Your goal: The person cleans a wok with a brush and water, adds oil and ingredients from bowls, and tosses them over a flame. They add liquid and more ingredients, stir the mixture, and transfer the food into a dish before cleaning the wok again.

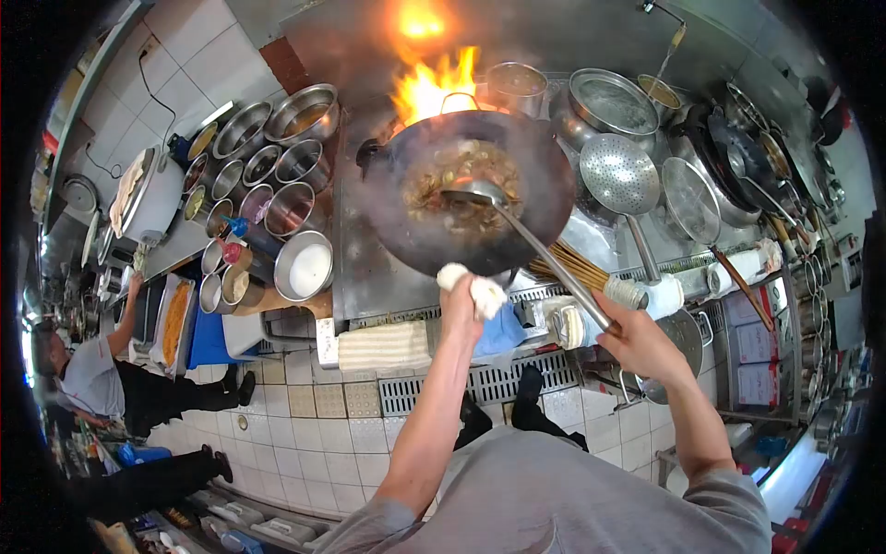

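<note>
Clenching a cloth (472,289) in the left hand (459,314) at the near rim of the wok (544,175), upper centre, just beyond those fingers; gripping a ladle (554,260) by its handle end in the right hand (641,339), right of centre.

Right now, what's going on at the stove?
The left hand grips the wok edge through a white cloth. The right hand holds a ladle, its bowl in the steaming food. Flames rise behind the wok.
</note>
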Available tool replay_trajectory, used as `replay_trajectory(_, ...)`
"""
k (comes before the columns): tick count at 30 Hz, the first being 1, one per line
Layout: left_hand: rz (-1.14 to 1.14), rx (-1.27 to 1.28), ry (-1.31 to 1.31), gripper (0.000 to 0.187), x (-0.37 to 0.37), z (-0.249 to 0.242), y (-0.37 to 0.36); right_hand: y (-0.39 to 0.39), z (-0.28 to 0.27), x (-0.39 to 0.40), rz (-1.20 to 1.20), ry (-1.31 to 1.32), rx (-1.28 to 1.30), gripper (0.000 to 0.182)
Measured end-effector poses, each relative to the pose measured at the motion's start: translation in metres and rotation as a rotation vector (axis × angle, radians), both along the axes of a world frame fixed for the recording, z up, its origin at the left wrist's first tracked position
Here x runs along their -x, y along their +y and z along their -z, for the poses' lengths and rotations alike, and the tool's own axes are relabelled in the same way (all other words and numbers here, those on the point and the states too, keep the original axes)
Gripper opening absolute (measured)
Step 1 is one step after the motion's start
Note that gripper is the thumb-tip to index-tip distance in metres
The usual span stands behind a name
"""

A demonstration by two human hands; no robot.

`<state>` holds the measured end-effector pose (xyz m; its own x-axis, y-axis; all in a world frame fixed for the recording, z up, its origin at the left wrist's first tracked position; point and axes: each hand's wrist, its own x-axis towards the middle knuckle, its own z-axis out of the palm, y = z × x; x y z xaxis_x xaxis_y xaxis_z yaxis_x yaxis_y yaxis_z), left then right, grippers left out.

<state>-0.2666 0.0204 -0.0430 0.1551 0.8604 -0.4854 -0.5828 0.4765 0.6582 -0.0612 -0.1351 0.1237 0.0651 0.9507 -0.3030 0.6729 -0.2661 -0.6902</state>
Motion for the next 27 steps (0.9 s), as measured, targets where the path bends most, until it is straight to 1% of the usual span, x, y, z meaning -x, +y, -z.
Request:
replay_trajectory(1, -0.005, -0.018, 0.024, 0.016, 0.006, 0.004, -0.019, 0.002, 0.005, 0.0, -0.002, -0.004, -0.006, 0.059)
replay_trajectory(3, -0.003, 0.049, 0.014, 0.025, 0.021, 0.017, -0.064, 0.003, 0.008, 0.001, -0.003, -0.1, -0.097, 0.058)
replay_trajectory(4, -0.003, 0.068, 0.029, 0.028, 0.024, -0.005, -0.081, -0.001, 0.0, 0.004, 0.0, -0.107, -0.071, 0.058)
replay_trajectory(5, 0.014, 0.03, 0.051, 0.024, 0.027, -0.015, -0.084, -0.005, -0.002, 0.002, 0.011, -0.109, -0.076, 0.058)
replay_trajectory(7, -0.016, 0.143, -0.037, 0.016, 0.025, -0.016, -0.062, -0.02, -0.006, -0.001, -0.043, 0.032, -0.211, 0.059)
replay_trajectory(8, 0.02, 0.167, -0.064, 0.013, 0.025, -0.01, -0.04, -0.02, -0.041, 0.006, -0.016, 0.056, 0.007, 0.061)
replay_trajectory(9, 0.086, 0.103, -0.08, 0.014, 0.022, -0.011, -0.021, -0.025, -0.05, 0.007, 0.011, 0.113, 0.086, 0.061)
replay_trajectory(11, 0.079, 0.132, -0.054, 0.015, 0.014, -0.015, -0.009, -0.027, -0.081, 0.008, 0.083, 0.157, 0.329, 0.061)
replay_trajectory(13, 0.001, 0.185, -0.027, 0.016, 0.011, -0.044, -0.025, -0.029, -0.079, -0.001, 0.039, 0.135, 0.318, 0.061)
replay_trajectory(14, 0.024, 0.149, -0.072, 0.015, 0.011, -0.047, -0.024, -0.033, -0.077, -0.004, 0.008, 0.122, 0.331, 0.06)
replay_trajectory(15, 0.029, 0.165, -0.066, 0.015, 0.01, -0.039, -0.019, -0.032, -0.071, -0.005, 0.014, 0.13, 0.346, 0.06)
replay_trajectory(17, 0.091, 0.115, -0.065, 0.017, 0.006, -0.018, 0.008, -0.018, -0.05, -0.008, -0.025, 0.068, 0.183, 0.059)
replay_trajectory(18, 0.109, 0.093, -0.036, 0.022, 0.005, -0.013, 0.008, -0.012, -0.034, -0.01, -0.078, -0.011, 0.031, 0.058)
replay_trajectory(19, 0.108, 0.085, -0.044, 0.022, 0.005, -0.006, 0.0, -0.006, -0.023, -0.011, -0.08, -0.019, 0.024, 0.058)
replay_trajectory(21, 0.026, 0.042, 0.054, 0.024, 0.015, 0.01, -0.034, 0.007, -0.011, -0.007, -0.052, -0.019, -0.048, 0.058)
replay_trajectory(22, 0.013, 0.051, 0.07, 0.023, 0.021, 0.016, -0.056, 0.009, -0.02, -0.003, -0.023, -0.015, 0.033, 0.058)
replay_trajectory(23, 0.001, 0.063, 0.086, 0.023, 0.024, 0.016, -0.07, 0.006, -0.027, -0.002, -0.018, -0.019, 0.029, 0.058)
replay_trajectory(25, -0.007, 0.076, 0.04, 0.02, 0.026, -0.015, -0.071, -0.004, -0.035, 0.002, 0.021, 0.039, -0.006, 0.058)
replay_trajectory(26, -0.027, 0.161, -0.009, 0.016, 0.023, -0.014, -0.054, -0.011, -0.037, 0.004, 0.089, 0.16, -0.063, 0.058)
replay_trajectory(27, 0.017, 0.157, -0.026, 0.016, 0.021, -0.008, -0.03, -0.013, -0.045, 0.006, 0.111, 0.211, -0.027, 0.059)
